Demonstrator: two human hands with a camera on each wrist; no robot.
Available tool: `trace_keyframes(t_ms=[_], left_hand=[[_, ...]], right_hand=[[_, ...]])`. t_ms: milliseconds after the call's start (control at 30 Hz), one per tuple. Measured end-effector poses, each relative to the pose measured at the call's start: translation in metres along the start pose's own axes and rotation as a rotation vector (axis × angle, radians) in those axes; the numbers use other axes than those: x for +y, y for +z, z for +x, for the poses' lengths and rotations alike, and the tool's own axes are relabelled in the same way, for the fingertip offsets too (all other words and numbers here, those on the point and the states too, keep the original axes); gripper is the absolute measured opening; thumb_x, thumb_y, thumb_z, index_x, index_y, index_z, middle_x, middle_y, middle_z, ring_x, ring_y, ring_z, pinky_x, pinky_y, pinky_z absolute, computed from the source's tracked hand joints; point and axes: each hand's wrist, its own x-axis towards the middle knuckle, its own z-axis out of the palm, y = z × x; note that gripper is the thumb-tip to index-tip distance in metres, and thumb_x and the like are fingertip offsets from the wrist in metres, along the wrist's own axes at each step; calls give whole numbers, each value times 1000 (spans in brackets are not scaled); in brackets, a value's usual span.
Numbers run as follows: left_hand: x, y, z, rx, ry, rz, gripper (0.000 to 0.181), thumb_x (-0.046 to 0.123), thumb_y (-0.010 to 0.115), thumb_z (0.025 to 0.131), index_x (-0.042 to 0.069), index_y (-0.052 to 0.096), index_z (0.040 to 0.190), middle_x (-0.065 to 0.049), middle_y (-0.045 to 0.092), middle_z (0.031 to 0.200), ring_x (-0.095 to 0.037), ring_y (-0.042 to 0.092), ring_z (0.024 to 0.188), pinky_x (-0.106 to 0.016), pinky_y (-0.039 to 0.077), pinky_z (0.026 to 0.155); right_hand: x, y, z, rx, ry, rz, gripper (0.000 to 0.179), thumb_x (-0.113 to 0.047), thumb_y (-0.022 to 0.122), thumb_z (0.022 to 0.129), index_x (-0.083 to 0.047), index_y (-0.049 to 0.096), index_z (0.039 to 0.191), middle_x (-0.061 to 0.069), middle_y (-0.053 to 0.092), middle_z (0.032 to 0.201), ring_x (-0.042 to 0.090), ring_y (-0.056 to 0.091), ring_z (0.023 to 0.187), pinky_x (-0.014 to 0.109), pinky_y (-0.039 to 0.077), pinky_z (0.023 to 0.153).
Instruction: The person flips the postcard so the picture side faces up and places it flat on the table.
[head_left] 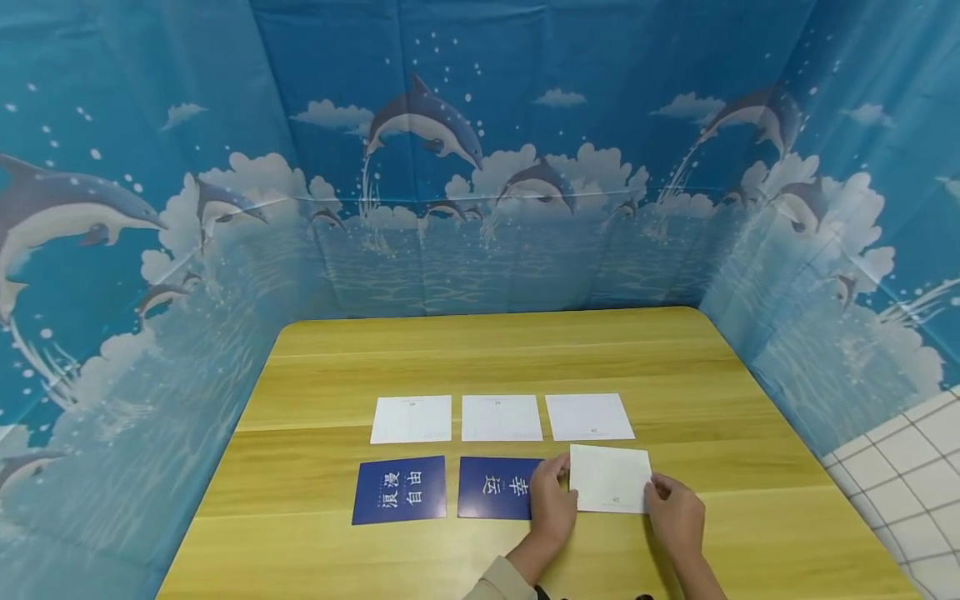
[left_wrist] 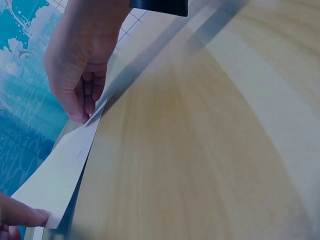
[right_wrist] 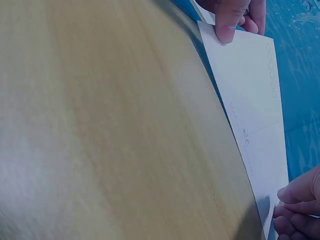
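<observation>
A white postcard with small printed marks is held between both hands over the near right part of the table. My left hand pinches its left edge, thumb on the white face. At the opposite edge, my right hand grips the card between thumb and fingers. The left wrist view shows the card tilted off the wood, its underside in shadow. Beside the left hand lies a blue card with white characters, partly covered by that hand.
Another blue card with white characters lies further left. Behind these is a row of three white cards, left, middle and right. The wooden table is enclosed by a dolphin-print curtain.
</observation>
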Motion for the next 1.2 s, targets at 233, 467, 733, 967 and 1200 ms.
trace_keyframes(t_ms=[233, 467, 733, 967, 1200], left_hand=[[-4, 4, 2, -8, 30, 28, 47, -27, 61, 51, -1, 68, 89, 2, 55, 77, -11, 50, 74, -22, 44, 69], [-4, 4, 6, -76, 35, 71, 38, -23, 61, 53, 2, 65, 82, 3, 54, 75, -10, 50, 72, -19, 43, 68], [-6, 4, 11, -148, 65, 164, 32, -17, 63, 52, 6, 58, 73, 6, 44, 69, -5, 41, 67, -17, 37, 61], [-6, 2, 10, -164, 113, 189, 31, -12, 71, 55, 8, 50, 66, 7, 38, 67, -6, 35, 66, -17, 31, 59], [-10, 2, 11, -140, 178, 147, 27, 0, 74, 71, 10, 49, 64, 9, 35, 67, -5, 35, 65, -16, 31, 59]], right_hand=[[3, -3, 0, -21, 0, 17, 25, -1, 63, 78, 15, 64, 97, 24, 64, 85, 35, 60, 78, 46, 46, 66], [8, -13, 12, -116, -6, 56, 42, -6, 71, 74, 17, 59, 106, 17, 62, 81, 27, 55, 76, 29, 43, 61], [12, -27, 30, -324, -67, 77, 53, -6, 70, 77, 20, 48, 118, 13, 58, 80, 20, 50, 72, 22, 40, 57], [14, -30, 33, -367, -53, 96, 51, -2, 69, 76, 21, 48, 116, 13, 54, 81, 21, 47, 72, 22, 39, 56], [13, -34, 32, -327, -51, 97, 40, -5, 67, 80, 19, 54, 109, 16, 58, 85, 25, 52, 76, 22, 43, 59]])
